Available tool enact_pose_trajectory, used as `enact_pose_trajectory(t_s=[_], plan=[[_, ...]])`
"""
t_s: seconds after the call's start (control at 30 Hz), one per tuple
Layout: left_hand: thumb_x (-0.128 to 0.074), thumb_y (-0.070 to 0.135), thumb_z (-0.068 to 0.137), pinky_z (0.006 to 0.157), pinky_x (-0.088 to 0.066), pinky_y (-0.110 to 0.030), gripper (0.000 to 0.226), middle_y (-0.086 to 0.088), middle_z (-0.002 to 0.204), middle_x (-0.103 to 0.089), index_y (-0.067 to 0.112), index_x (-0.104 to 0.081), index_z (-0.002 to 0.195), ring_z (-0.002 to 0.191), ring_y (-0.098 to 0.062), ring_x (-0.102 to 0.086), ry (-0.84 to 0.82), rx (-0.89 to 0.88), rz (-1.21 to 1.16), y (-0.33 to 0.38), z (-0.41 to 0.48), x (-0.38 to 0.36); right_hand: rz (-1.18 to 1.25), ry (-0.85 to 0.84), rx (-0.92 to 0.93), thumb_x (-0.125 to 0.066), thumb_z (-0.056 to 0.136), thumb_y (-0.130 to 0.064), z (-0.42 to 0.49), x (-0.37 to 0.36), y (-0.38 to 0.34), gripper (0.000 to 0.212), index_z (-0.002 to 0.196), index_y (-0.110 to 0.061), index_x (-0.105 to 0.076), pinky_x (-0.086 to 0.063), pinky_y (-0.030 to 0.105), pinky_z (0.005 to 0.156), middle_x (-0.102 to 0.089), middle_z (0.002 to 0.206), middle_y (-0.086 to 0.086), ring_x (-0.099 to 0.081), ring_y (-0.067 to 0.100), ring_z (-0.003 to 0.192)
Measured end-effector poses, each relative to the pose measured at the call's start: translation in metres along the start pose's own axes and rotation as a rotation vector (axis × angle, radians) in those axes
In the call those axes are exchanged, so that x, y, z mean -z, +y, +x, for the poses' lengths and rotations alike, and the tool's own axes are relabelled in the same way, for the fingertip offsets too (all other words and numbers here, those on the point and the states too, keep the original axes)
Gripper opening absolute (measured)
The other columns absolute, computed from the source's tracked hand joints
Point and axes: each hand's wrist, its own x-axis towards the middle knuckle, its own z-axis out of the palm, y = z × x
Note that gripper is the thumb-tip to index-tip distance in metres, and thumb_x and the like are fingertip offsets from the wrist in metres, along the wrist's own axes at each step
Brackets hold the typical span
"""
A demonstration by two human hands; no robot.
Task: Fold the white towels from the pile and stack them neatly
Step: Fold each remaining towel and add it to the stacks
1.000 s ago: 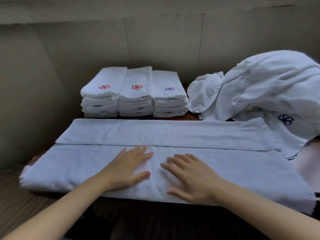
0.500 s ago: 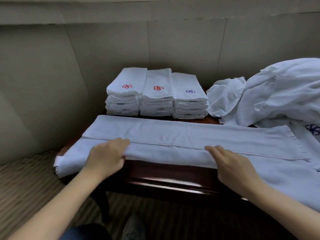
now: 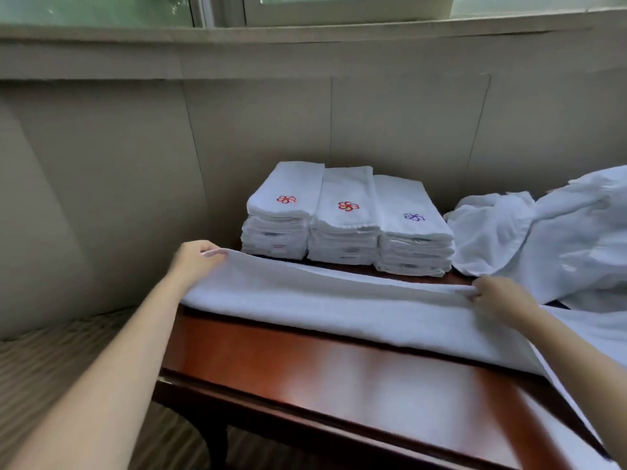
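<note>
The loose pile (image 3: 563, 232) runs off the right edge, and the towel (image 3: 339, 300) being folded looks cut off there too. The left hand (image 3: 195, 262) and right hand (image 3: 502, 296) pinch its far edge on the glossy wooden bench (image 3: 322, 374). Three stacks (image 3: 346, 222) stand behind, against a beige wall (image 3: 135, 147) under a window (image 3: 305, 5).

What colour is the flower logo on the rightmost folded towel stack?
Blue-purple flower logo, on the rightmost stack, seen in the head view.
</note>
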Motion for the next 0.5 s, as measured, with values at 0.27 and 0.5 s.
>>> enact_pose_trajectory(t_s=[0.27, 0.5], plan=[[-0.049, 0.038, 0.092, 0.065, -0.037, -0.03, 0.023, -0.004, 0.089, -0.058, 0.019, -0.053, 0.08, 0.082, -0.027, -0.055, -0.074, 0.115, 0.405, -0.011, 0.051, -0.045, -0.037, -0.108, -0.098, -0.042, 0.093, -0.029, 0.033, -0.011, 0.005, 0.024, 0.106, -0.018, -0.059, -0.04, 0.028, 0.077, -0.06, 0.121, 0.005, -0.056, 0.023, 0.105], [-0.045, 0.018, 0.093, 0.095, -0.036, -0.041, 0.029, -0.011, 0.128, -0.051, 0.015, -0.049, 0.122, 0.119, -0.03, -0.047, 0.057, 0.2, 0.857, 0.011, 0.046, -0.076, 0.015, -0.012, -0.169, -0.047, 0.08, -0.038, 0.03, -0.017, -0.004, 0.016, 0.087, -0.025, -0.041, -0.041, 0.031, 0.07, -0.061, 0.105, -0.001, -0.05, 0.021, 0.082]])
